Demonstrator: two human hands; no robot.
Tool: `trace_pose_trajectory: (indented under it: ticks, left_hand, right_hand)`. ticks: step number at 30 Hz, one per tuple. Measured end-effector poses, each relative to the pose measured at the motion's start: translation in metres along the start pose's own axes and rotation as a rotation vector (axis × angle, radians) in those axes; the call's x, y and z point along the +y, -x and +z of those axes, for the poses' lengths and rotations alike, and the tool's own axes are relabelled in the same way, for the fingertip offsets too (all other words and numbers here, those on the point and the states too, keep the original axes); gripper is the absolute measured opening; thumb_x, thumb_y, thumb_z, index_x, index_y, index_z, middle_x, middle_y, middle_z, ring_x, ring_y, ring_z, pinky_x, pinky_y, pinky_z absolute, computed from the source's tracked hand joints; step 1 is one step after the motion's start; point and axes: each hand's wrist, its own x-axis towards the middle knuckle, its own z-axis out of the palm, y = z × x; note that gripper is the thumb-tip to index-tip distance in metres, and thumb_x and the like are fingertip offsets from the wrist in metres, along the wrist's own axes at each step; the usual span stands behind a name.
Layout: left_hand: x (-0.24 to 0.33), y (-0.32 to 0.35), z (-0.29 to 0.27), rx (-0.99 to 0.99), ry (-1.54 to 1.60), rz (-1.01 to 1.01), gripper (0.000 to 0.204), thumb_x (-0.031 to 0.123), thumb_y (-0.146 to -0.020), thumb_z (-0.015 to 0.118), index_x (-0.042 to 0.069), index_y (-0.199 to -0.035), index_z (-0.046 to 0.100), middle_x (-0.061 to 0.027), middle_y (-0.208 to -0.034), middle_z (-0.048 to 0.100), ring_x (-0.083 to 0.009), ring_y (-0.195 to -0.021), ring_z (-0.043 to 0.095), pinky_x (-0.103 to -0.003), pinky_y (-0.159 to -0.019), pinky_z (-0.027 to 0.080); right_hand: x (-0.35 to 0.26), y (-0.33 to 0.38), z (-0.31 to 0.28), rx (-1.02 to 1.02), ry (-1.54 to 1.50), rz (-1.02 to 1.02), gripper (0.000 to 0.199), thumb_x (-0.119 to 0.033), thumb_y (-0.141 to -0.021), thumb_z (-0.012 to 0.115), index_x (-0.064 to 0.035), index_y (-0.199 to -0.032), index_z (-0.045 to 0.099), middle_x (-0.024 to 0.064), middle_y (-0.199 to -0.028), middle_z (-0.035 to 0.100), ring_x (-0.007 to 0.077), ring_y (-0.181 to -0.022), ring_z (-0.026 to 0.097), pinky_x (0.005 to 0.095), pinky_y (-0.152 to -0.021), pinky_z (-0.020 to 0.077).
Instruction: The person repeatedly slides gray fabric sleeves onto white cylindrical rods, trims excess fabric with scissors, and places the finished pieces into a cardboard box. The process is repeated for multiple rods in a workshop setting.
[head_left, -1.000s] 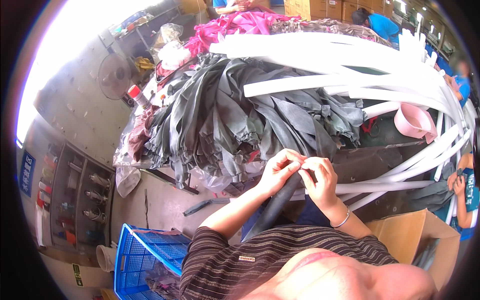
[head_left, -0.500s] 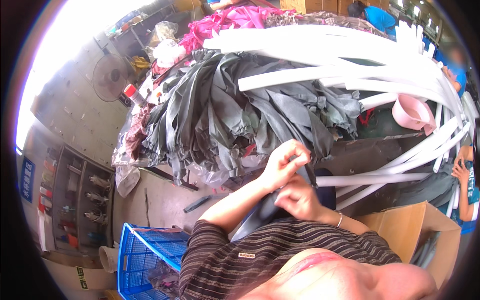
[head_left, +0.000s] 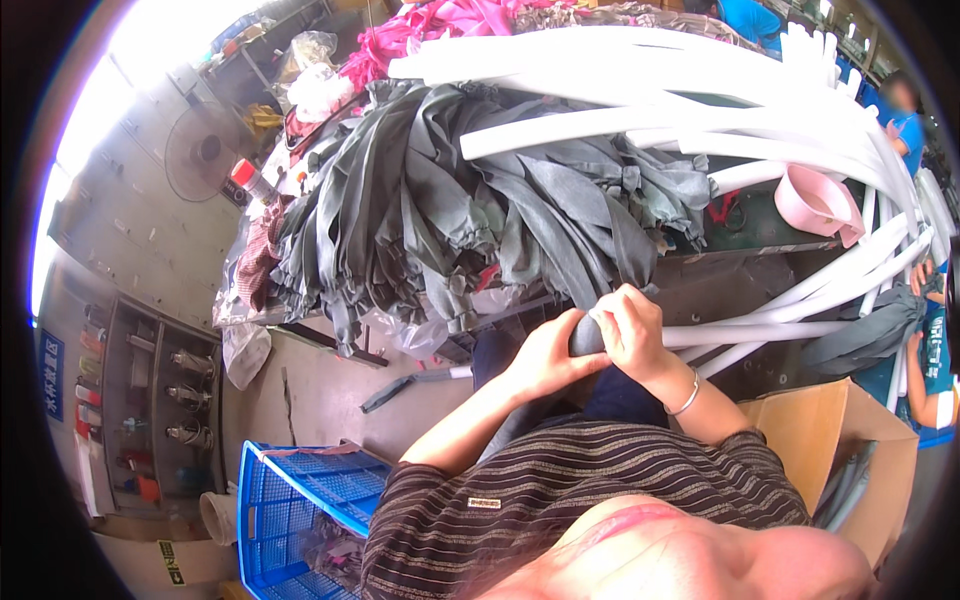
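Close in front of my body, a grey fabric sleeve is bunched between my two hands. My left hand wraps round it from the left, thumb pointing toward the other hand. My right hand, with a bracelet at the wrist, pinches the sleeve's upper end with curled fingers. A grey length runs down from my hands toward my lap, partly hidden by my left forearm. Just beyond lies a large heap of grey fabric sleeves, their gathered ends hanging over the table's near edge.
Long white foam tubes lie across the heap and bend down at the right. A pink ring-shaped piece rests on the table. A blue plastic basket stands at my left, a cardboard box at my right. Co-workers are at the right and far back.
My hands have moved slightly up and away from my body. The left hand now wraps the sleeve below the right hand, which has risen. The view has shifted a little.
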Motion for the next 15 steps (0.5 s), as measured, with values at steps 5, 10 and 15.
trace_pose_trajectory:
  ticks: [5,10,15]
  left_hand:
    - [0.004,-0.007,-0.022,-0.140,0.664,-0.135,0.044,0.029,-0.076,0.071,0.001,-0.105,0.053,-0.0096,-0.089,0.061,-0.0142,-0.074,0.059,-0.029,-0.069,0.048]
    - [-0.005,-0.019,-0.031,-0.175,0.975,-0.118,0.046,0.030,-0.077,0.071,0.004,-0.109,0.051,-0.0069,-0.084,0.059,-0.0136,-0.067,0.058,-0.026,-0.061,0.048]
    - [-0.024,-0.023,-0.029,-0.299,1.134,-0.152,0.058,0.043,-0.074,0.073,0.003,-0.111,0.051,-0.0074,-0.078,0.059,-0.0143,-0.061,0.058,-0.024,-0.053,0.048]
  right_hand:
    - [0.009,-0.029,0.000,-0.152,-0.407,0.395,0.012,-0.008,-0.087,0.063,-0.0010,-0.081,0.056,0.0049,-0.067,0.056,0.0075,-0.059,0.048,0.0254,-0.053,0.0411]
    - [0.023,-0.025,0.005,-0.024,-0.848,0.377,0.026,-0.023,-0.089,0.064,-0.0019,-0.102,0.056,0.0060,-0.097,0.060,0.0085,-0.089,0.057,0.0218,-0.072,0.0464]
    - [0.029,-0.020,0.004,-0.109,-0.460,0.141,0.017,-0.013,-0.084,0.066,0.0020,-0.091,0.060,0.0108,-0.095,0.059,0.0192,-0.082,0.057,0.0286,-0.072,0.0485]
